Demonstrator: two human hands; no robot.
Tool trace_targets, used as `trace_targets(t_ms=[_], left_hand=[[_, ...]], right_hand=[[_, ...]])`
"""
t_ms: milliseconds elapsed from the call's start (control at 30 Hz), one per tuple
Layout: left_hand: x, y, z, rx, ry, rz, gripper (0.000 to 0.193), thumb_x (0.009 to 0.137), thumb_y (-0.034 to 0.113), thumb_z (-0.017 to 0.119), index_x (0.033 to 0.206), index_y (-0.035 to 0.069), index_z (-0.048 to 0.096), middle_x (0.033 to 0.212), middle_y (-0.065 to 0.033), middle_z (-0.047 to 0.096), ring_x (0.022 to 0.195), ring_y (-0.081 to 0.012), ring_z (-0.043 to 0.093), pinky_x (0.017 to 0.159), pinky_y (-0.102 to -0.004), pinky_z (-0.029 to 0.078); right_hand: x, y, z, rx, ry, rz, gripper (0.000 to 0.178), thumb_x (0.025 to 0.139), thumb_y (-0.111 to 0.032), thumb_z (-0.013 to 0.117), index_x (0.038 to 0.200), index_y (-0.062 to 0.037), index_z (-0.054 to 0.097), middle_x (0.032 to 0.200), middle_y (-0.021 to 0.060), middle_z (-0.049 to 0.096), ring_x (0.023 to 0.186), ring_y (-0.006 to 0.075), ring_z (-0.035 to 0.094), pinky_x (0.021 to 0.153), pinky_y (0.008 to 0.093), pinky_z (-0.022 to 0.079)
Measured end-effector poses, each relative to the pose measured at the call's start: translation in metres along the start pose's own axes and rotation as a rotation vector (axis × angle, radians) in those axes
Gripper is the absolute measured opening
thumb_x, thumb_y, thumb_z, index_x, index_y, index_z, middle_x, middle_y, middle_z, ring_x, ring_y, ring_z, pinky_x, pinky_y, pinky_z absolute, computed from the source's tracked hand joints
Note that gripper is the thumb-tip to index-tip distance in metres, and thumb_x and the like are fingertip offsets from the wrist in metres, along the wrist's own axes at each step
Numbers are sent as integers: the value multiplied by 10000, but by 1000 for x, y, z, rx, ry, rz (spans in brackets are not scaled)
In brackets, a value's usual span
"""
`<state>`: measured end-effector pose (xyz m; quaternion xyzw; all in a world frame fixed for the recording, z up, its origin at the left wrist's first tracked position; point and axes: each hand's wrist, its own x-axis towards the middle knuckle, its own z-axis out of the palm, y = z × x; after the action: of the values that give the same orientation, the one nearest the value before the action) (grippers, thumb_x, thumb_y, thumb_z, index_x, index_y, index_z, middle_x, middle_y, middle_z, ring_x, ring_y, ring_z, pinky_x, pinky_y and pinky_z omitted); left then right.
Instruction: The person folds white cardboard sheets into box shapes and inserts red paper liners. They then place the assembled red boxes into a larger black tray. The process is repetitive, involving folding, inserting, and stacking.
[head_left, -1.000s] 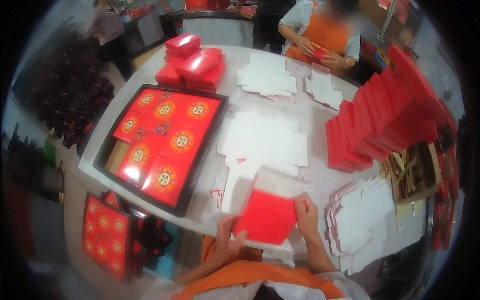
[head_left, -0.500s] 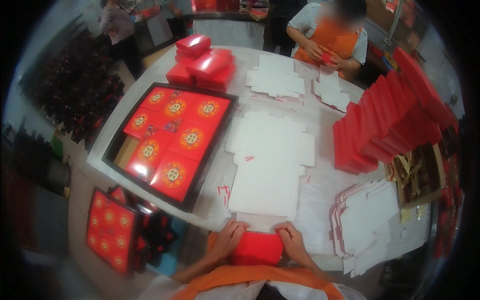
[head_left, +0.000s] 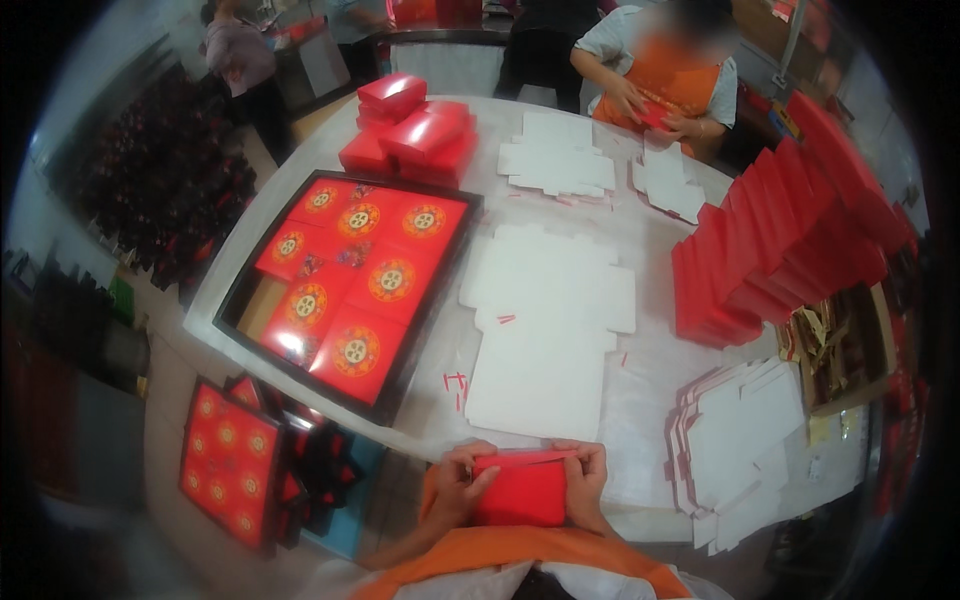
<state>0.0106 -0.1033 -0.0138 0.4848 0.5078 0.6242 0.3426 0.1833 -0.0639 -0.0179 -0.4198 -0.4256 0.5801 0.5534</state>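
Observation:
At the table's near edge, close to my body, I hold a small red cardboard box [head_left: 520,497]. My left hand [head_left: 460,485] grips its left end, the thumb lying on the red face. My right hand [head_left: 587,478] is closed round the right end. Between the two hands, a narrow red flap runs along the box's far edge, under my fingertips. Just beyond lies a pile of flat white carton blanks [head_left: 545,340], cut with tabs, with small red paper scraps on and beside it.
A black-rimmed tray [head_left: 392,412] of red boxes with round gold patterns stands at left. Red boxes [head_left: 425,130] are piled behind it. Leaning red boxes [head_left: 740,260], an open carton [head_left: 850,385] and more blanks [head_left: 735,435] occupy the right. Across the table, a co-worker [head_left: 665,85] handles something red.
The pale flap that stuck out past my hands has folded over toward me, showing its red side. Both hands have shifted their fingers onto that edge.

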Motion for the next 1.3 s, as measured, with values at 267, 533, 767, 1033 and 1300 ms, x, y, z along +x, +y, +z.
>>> trace_targets(t_ms=[267,533,767,1033,1300], left_hand=[[19,39,5,282,-129,-283,154,797,46,601,934,22,536,947,-98,568,884,-155,557,769,-246,443],[14,17,-1,180,-125,-225,104,810,31,572,905,-11,578,904,-105,584,847,-188,563,761,-267,445],[8,18,1,180,-83,-193,123,828,28,535,927,-14,596,968,-116,602,924,-200,570,832,-271,434],[4,17,3,157,-74,-249,156,872,82,471,975,13,565,991,-102,578,950,-182,542,857,-273,409],[-10,-8,4,248,-48,-174,193,920,147,441,984,-3,543,1005,-116,577,950,-189,535,883,-308,400]], right_hand=[[6,-25,7,-55,-70,68,206,835,26,512,1012,-19,417,919,104,556,903,148,527,808,286,436],[9,-18,-1,-156,-126,123,66,863,-44,510,906,-10,547,941,56,569,872,108,508,800,238,408],[8,-19,1,-177,-135,96,98,883,-33,456,909,-3,546,950,78,583,882,135,520,815,261,417],[7,-19,3,-151,-142,183,168,904,-73,424,912,4,573,1001,85,585,940,147,524,858,264,400],[1,-17,-3,-465,-164,228,220,921,-108,398,921,18,578,993,105,588,974,193,532,897,291,386]])
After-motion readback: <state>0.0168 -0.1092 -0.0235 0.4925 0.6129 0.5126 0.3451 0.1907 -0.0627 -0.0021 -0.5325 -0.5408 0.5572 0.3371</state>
